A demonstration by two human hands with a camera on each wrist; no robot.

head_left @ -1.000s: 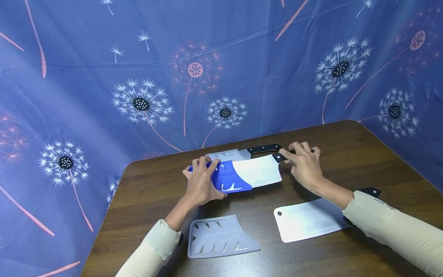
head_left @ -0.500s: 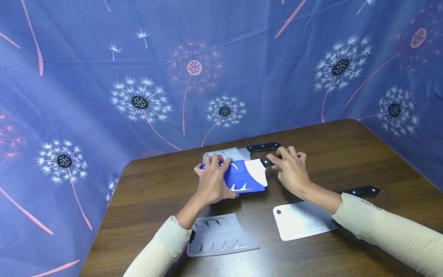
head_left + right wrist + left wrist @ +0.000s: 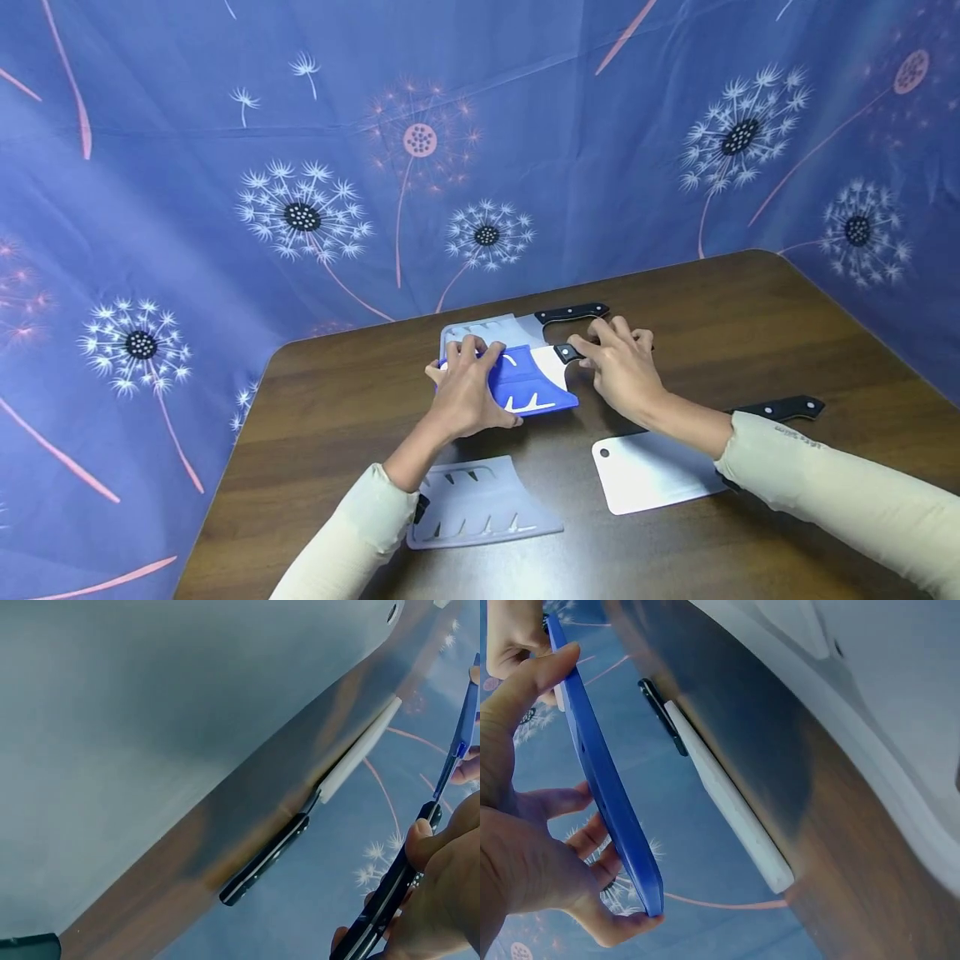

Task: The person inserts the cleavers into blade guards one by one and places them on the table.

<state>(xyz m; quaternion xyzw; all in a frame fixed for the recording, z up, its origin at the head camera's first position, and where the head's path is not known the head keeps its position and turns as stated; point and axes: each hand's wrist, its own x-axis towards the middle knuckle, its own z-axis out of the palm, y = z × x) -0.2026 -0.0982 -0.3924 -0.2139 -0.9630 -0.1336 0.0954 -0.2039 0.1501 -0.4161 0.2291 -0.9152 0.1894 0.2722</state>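
In the head view, my left hand grips a blue plastic blade cover by its edges, fingers spread over it. A cleaver sits with most of its blade inside this cover; a narrow strip of bright metal shows at the open side. My right hand holds the cleaver's black riveted handle, the thumb lying along it in the right wrist view. Seen edge-on in the left wrist view, the blue cover is lifted above the table, between my thumb and fingers.
Behind the hands lies a black-handled knife in a pale grey cover. Another grey cover lies in front on the wooden table. A bare cleaver rests under my right forearm. A patterned blue cloth hangs behind.
The cleaver's blade has slid deeper into the blue cover, leaving much less metal showing. My right hand has moved left, and my left hand with the cover slightly right.
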